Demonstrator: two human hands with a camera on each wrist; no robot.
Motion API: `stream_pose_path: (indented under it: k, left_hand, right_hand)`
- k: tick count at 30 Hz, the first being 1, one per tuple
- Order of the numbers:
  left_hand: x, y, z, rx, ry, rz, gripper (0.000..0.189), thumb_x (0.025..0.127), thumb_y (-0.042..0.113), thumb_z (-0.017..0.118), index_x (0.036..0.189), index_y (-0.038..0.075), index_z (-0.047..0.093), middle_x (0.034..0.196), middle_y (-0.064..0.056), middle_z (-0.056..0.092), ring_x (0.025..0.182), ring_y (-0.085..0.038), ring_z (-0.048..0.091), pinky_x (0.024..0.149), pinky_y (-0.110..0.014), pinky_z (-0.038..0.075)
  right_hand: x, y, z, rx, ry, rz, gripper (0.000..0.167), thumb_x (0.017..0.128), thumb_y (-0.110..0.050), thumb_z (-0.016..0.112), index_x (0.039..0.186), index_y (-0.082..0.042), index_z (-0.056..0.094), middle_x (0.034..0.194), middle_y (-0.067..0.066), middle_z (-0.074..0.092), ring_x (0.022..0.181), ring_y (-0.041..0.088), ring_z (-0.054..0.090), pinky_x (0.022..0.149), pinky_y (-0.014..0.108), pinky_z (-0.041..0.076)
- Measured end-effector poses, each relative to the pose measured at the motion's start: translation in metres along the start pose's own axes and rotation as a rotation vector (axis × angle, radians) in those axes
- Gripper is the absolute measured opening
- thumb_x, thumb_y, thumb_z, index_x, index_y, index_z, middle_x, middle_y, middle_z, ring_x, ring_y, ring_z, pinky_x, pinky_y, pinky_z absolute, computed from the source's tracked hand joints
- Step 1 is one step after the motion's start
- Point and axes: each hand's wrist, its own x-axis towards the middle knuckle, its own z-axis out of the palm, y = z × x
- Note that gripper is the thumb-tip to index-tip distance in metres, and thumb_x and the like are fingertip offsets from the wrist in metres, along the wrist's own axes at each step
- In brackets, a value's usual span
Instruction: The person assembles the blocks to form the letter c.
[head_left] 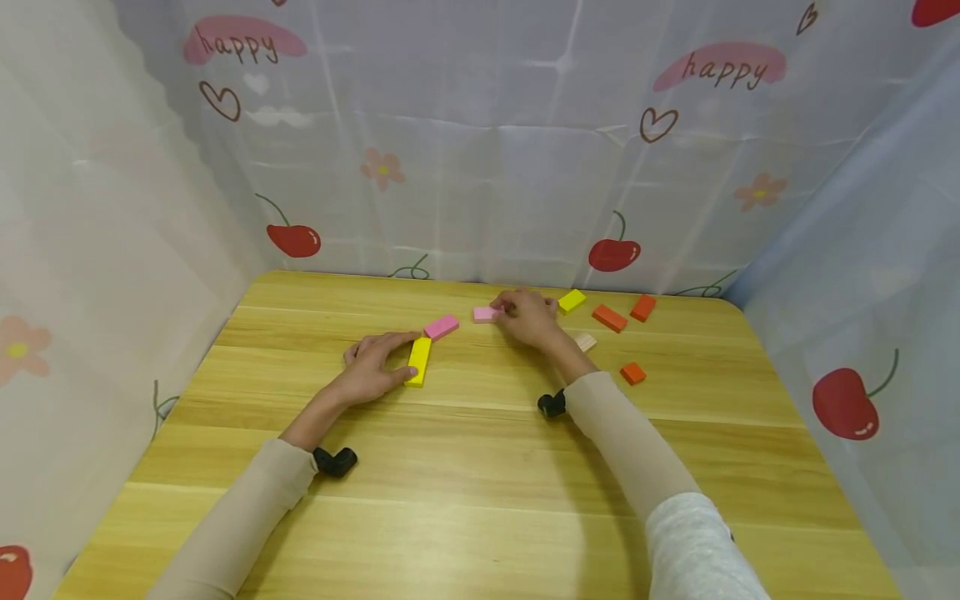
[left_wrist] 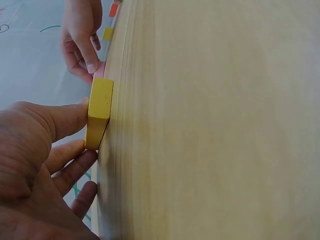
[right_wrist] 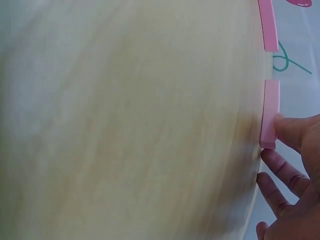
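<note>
My left hand (head_left: 369, 371) has its thumb and fingers about a long yellow block (head_left: 420, 358) lying on the table. The left wrist view shows that yellow block (left_wrist: 101, 99) between thumb and fingers. A deeper pink block (head_left: 442, 327) lies at an angle just past the yellow one's far end. Farther right, my right hand (head_left: 531, 318) pinches the right end of a light pink block (head_left: 483, 315), which its fingers partly cover. In the right wrist view, the thumb presses the light pink block (right_wrist: 270, 105), and a gap separates it from the deeper pink block (right_wrist: 269, 25).
Right of my right hand lie a second yellow block (head_left: 572, 302), orange blocks (head_left: 610, 317) and a plain wooden block (head_left: 585, 342), partly behind the forearm. A patterned curtain (head_left: 487, 167) hangs along the far edge of the wooden table (head_left: 450, 483).
</note>
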Motion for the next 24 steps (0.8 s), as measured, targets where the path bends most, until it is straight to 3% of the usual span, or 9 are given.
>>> stream_pose_path:
  k: [8, 24]
  left_hand:
    - [-0.002, 0.004, -0.001, 0.000, 0.008, 0.004, 0.065, 0.103, 0.029, 0.072, 0.163, 0.019, 0.049, 0.167, -0.016, 0.050, 0.145, -0.048, 0.036, 0.109, -0.071, 0.007]
    - [-0.003, 0.007, -0.001, -0.013, 0.013, 0.006, 0.064, 0.103, 0.027, 0.073, 0.161, 0.017, 0.050, 0.166, -0.018, 0.050, 0.145, -0.048, 0.034, 0.109, -0.072, 0.006]
  right_hand:
    - [0.001, -0.005, 0.007, 0.014, 0.014, -0.014, 0.020, 0.105, -0.028, 0.068, 0.121, -0.025, 0.078, 0.119, 0.005, 0.072, 0.120, 0.033, 0.061, 0.113, 0.067, 0.022]
    - [0.000, -0.017, 0.013, 0.034, -0.007, -0.011, 0.023, 0.107, -0.032, 0.067, 0.126, -0.024, 0.077, 0.123, 0.004, 0.072, 0.123, 0.034, 0.059, 0.116, 0.066, 0.022]
